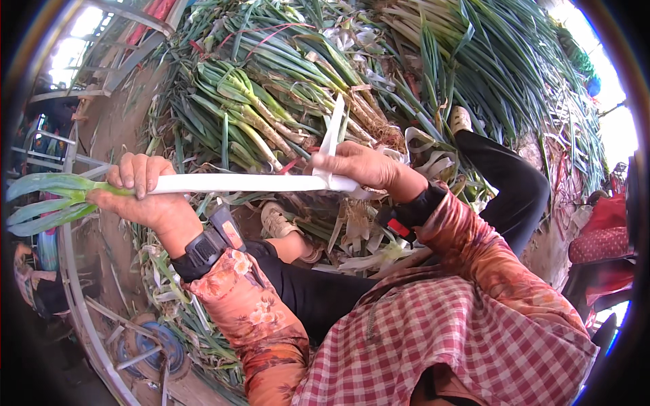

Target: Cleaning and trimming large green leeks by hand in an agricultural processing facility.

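Note:
Between my two hands a long leek (237,183) lies nearly level, its white shank bare and its green leaves fanned out to the left. My left hand (145,189) is closed round it where the white turns green. Near the other end my right hand (359,168) grips it with bent fingers, the thumb pressed along the top. A loose strip of pale outer skin (332,132) stands up from the leek beside my right thumb. The root end is hidden in or behind my right hand.
Beyond my hands lie bundles of unpeeled leeks (257,111) with roots on. A large leek heap (501,54) rises at the far right. Peeled skins (365,230) litter the ground by my shoes. A metal cart frame (84,304) with a blue wheel (152,345) stands at left.

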Motion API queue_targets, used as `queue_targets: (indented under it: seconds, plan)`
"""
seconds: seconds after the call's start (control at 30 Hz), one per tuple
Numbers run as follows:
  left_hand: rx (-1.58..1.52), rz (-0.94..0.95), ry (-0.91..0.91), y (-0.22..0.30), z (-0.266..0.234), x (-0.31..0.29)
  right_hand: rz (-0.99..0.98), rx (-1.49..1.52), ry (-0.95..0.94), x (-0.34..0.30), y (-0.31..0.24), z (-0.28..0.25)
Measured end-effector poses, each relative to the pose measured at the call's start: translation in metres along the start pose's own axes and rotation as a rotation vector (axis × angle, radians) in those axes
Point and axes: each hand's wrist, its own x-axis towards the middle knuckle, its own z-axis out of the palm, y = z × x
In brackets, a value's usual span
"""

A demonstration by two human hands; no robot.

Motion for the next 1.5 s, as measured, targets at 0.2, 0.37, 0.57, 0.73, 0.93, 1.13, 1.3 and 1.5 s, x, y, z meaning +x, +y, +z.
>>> queue_targets:
  seconds: [0.2, 0.37, 0.57, 0.73, 0.93, 1.13, 1.3, 1.5]
  plan:
    - [0.327, 0.019, 0.337, -0.015, 0.009, 0.004, -0.116, -0.491, 0.333, 0.005, 0.006, 0.007]
    - [0.153, -0.108, 0.366, -0.026, -0.005, 0.002, -0.244, -0.862, 0.553, 0.012, 0.006, 0.012]
    - [0.294, 0.015, 0.462, -0.029, 0.006, 0.004, -0.176, -0.350, 0.605, 0.023, 0.021, 0.011]
    - [0.400, 0.071, 0.482, -0.031, 0.018, 0.003, -0.186, -0.036, 0.630, 0.038, 0.038, -0.002]
    - [0.377, 0.086, 0.471, -0.031, 0.018, 0.002, -0.218, 0.378, 0.630, 0.046, 0.041, -0.003]
    - [0.418, 0.138, 0.504, -0.028, 0.019, 0.002, -0.155, 0.695, 0.624, 0.048, 0.033, -0.009]
    - [0.399, 0.132, 0.473, 0.001, 0.002, 0.001, -0.051, 0.901, 0.421, 0.039, 0.038, -0.059]
    - [0.448, 0.258, 0.569, 0.009, 0.007, -0.001, -0.100, -0.993, 0.679, 0.002, 0.050, -0.072]
